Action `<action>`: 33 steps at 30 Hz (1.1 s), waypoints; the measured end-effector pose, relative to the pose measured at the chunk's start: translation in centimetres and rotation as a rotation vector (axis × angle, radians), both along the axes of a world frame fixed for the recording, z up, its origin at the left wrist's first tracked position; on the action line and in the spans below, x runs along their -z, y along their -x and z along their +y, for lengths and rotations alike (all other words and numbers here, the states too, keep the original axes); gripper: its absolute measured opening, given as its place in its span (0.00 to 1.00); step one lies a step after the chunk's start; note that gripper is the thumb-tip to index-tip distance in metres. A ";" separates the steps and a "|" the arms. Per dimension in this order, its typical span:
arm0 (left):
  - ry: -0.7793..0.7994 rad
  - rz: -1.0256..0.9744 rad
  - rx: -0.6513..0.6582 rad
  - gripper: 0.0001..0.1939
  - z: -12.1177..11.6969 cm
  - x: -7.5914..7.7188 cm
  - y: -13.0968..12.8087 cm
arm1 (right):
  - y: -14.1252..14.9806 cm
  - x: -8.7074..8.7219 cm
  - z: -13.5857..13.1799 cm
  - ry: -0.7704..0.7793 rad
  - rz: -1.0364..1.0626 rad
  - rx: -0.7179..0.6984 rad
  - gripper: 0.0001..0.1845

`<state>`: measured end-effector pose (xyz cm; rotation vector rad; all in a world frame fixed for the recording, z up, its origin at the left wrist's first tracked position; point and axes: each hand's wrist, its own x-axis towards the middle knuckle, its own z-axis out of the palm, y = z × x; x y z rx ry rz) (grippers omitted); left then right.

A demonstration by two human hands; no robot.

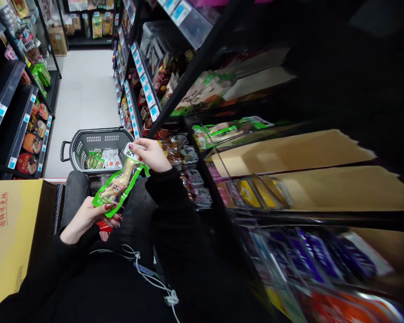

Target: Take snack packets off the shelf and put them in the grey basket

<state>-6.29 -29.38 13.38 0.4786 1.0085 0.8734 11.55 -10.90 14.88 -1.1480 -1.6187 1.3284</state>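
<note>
Both hands hold a green-edged vacuum pack of meat (119, 181), with pale pieces showing through its clear front. My left hand (85, 215) grips the lower end, thumb on top. At the upper end, my right hand (151, 152) pinches the pack's white-labelled corner. Something small and red (105, 226) shows below my left fingers; I cannot tell whether it is held. Beyond the pack, a grey shopping basket (74, 150) stands on the floor in front of my knees. Inside are green packets (94, 160) and clear-and-white packets (111, 158).
Close on my right rises a black shelf rack with more green packs (218, 132) and brown cardboard trays (309, 150). A yellow carton (13, 229) stands at my left. Shelves with bowl-shaped packages (32, 143) line the left side of the tiled aisle (84, 85).
</note>
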 end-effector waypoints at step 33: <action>-0.284 0.424 0.376 0.22 1.0 5.6 2.4 | -8.2 9.2 -8.7 0.560 -0.049 -0.607 0.30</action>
